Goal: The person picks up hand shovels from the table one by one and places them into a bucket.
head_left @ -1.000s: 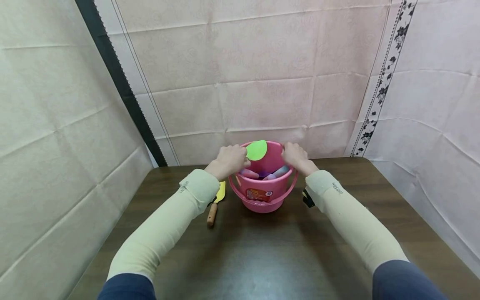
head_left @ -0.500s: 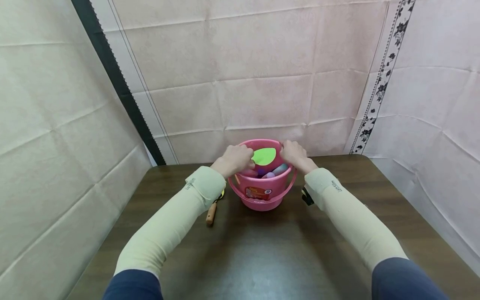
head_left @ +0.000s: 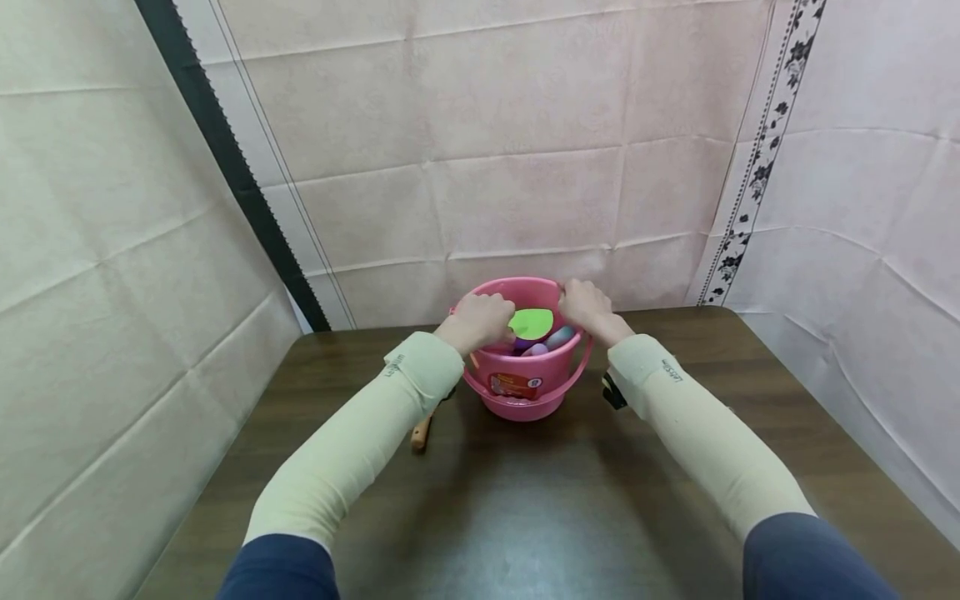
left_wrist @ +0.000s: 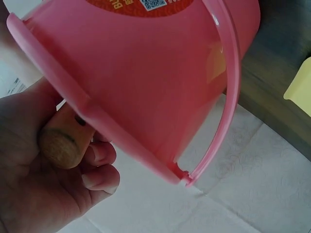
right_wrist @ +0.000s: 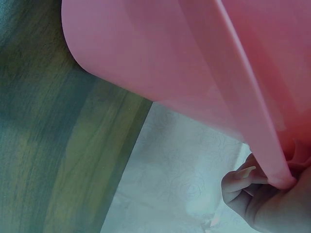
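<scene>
A pink bucket (head_left: 551,367) stands upright at the far middle of the table, its hoop handle (left_wrist: 232,87) hanging down the front. My left hand (head_left: 482,321) holds the wooden handle (left_wrist: 63,136) of a green spatula over the bucket's left rim, fingers curled around it. The spatula's green blade (head_left: 531,323) is inside the bucket mouth. My right hand (head_left: 585,308) grips the bucket's right rim, by the hoop's pivot (right_wrist: 282,179). Several rounded purple, pink and blue-grey pieces (head_left: 561,337) lie inside; their kind is unclear.
Left of the bucket lies a second tool with a wooden handle (head_left: 422,435) and a yellow blade (left_wrist: 300,90), partly covered by my left arm in the head view. A pale cloth (head_left: 525,200) hangs behind the dark wooden table (head_left: 495,517).
My left hand has moved slightly right, and the green blade has swung right and lower into the bucket. My left sleeve now covers the yellow blade. The right hand stays on the rim.
</scene>
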`<action>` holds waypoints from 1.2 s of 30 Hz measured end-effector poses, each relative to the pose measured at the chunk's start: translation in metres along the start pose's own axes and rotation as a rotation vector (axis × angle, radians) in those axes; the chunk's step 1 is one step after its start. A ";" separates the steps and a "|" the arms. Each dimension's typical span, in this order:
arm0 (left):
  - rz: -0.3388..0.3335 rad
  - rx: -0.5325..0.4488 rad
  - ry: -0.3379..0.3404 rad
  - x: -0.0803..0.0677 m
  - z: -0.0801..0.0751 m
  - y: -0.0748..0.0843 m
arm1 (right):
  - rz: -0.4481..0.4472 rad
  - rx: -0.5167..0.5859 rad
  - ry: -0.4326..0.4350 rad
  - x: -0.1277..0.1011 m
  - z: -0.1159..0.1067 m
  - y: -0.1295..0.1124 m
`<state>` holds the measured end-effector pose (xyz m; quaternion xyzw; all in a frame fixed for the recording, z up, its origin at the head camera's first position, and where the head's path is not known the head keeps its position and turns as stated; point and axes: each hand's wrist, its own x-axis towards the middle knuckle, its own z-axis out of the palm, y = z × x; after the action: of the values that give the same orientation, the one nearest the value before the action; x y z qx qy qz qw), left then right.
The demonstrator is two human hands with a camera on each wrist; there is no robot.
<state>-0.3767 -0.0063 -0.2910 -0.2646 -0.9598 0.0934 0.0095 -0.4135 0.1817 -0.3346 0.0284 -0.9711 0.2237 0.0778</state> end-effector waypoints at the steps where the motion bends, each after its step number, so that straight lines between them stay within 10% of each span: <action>1: -0.001 0.000 -0.003 0.001 0.000 0.001 | 0.001 -0.001 0.002 0.000 0.000 0.000; 36: 0.031 0.027 -0.019 0.007 0.013 0.009 | 0.006 0.016 0.001 -0.001 0.001 -0.001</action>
<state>-0.3793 0.0022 -0.3056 -0.2782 -0.9543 0.1090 0.0026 -0.4130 0.1804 -0.3352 0.0258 -0.9693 0.2319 0.0772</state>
